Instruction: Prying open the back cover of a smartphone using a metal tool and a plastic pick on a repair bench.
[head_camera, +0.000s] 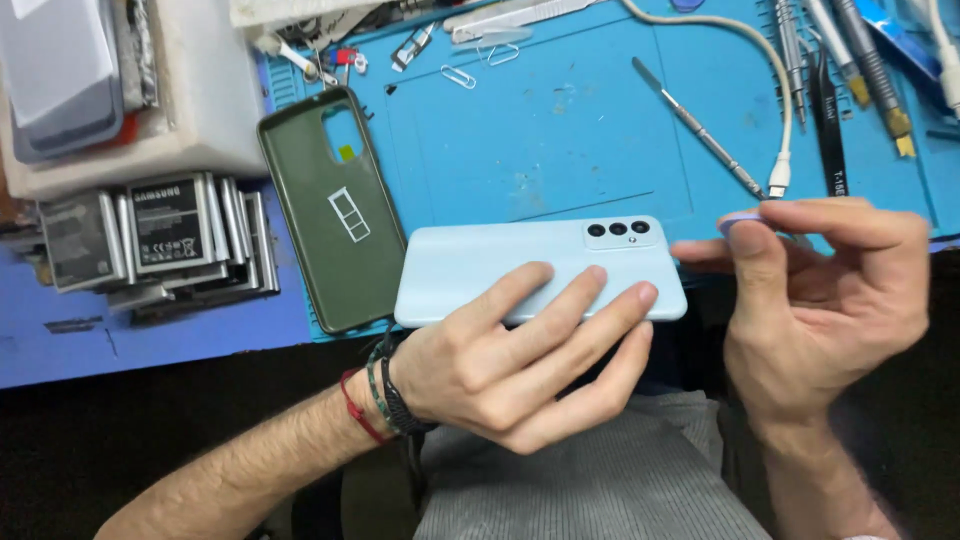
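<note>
1. Left hand, nearest the camera: fingers spread flat over the phone, pressing on its back from the near edge. Wrist has cord bracelets.
2. Phone: pale blue, back up, camera cluster toward the right end. It sits at the near edge of the desk, partly overhanging the lap.
3. Right hand, just right of the phone: thumb and forefinger pinched on a small flat pick, pale, mostly hidden. Pick tip is near the phone's right end; can't tell if it's touching.
4. Handling, my read: phone is light, stiff, smooth and likely slippery on the glossy back. Back cover probably thin and crack-prone if flexed. Best hold is flat on the back plus the long edges; stay off the camera cluster.
5. Left of the phone, touching or nearly so: dark green case, inside up.
6. Further left of the phone: a stack of batteries.
7. Beyond the phone: blue mat with a metal spudger, white cable, paper clips.
8. Far right of the mat: tweezers and screwdrivers.
</note>
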